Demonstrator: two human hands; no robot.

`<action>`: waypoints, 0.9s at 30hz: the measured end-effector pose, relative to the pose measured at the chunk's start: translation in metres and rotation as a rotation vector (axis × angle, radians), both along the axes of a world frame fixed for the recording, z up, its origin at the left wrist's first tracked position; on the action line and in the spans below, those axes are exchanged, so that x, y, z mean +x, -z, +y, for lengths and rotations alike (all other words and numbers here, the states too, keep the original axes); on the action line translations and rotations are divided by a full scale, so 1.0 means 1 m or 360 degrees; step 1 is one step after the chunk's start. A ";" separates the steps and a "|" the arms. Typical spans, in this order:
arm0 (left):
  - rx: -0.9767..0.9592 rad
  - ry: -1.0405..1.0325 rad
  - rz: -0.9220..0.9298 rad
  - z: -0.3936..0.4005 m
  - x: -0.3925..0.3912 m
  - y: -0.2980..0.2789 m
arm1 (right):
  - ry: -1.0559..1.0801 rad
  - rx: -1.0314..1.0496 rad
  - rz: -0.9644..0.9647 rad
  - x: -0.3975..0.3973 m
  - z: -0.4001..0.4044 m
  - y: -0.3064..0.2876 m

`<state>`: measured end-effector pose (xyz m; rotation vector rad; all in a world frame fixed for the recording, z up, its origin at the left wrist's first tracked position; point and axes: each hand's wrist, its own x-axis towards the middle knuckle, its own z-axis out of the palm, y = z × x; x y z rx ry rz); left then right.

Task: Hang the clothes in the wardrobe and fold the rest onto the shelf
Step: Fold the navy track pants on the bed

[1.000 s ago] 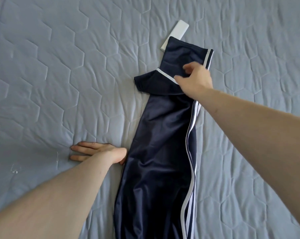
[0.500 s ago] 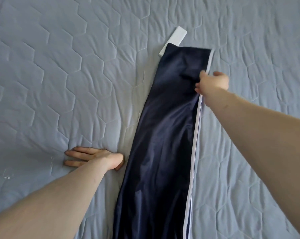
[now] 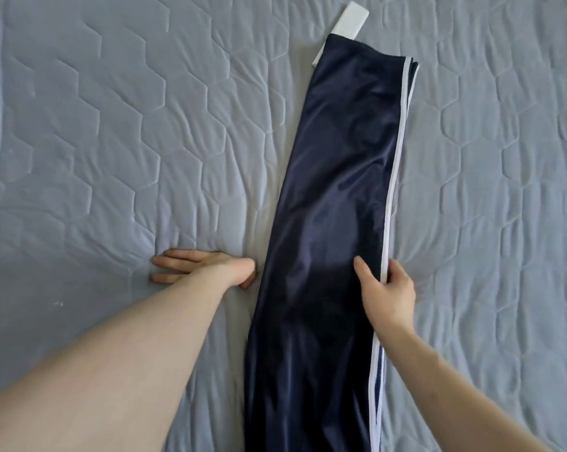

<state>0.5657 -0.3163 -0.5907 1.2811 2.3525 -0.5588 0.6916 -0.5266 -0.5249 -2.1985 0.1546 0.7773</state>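
Glossy navy trousers (image 3: pixel 324 223), quilted bedspread (image 3: pixel 112 141)

The pants (image 3: pixel 334 223) lie flat on the bed cover (image 3: pixel 112 141), in a long strip running from near the person to far away. A small flat box (image 3: pixel 349 22) sits at the far end, partly under the pants. The left hand (image 3: pixel 207 267) rests on the bed cover just left of the pants. The right hand (image 3: pixel 388 288) is on the pants' right edge, thumb on top.
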 end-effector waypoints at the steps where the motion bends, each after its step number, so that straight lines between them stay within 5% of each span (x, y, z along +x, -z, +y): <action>1: 0.0052 -0.0009 0.0003 -0.001 0.001 0.001 | 0.0046 0.0045 0.0115 -0.011 -0.011 0.003; 9: -0.0209 0.0000 -0.0112 0.002 -0.003 -0.013 | 0.0270 0.0257 0.0658 -0.024 -0.052 0.011; 13: -0.0478 0.0287 0.0026 -0.002 -0.004 -0.042 | 0.0255 0.0298 0.0768 -0.043 -0.078 0.005; 20: -0.0358 0.0504 -0.0034 -0.022 -0.026 -0.051 | 0.0383 0.0219 0.0797 -0.106 -0.142 0.008; 27: 0.0125 0.0732 -0.0525 -0.057 -0.092 -0.038 | 0.0413 0.0323 0.0793 -0.106 -0.147 0.014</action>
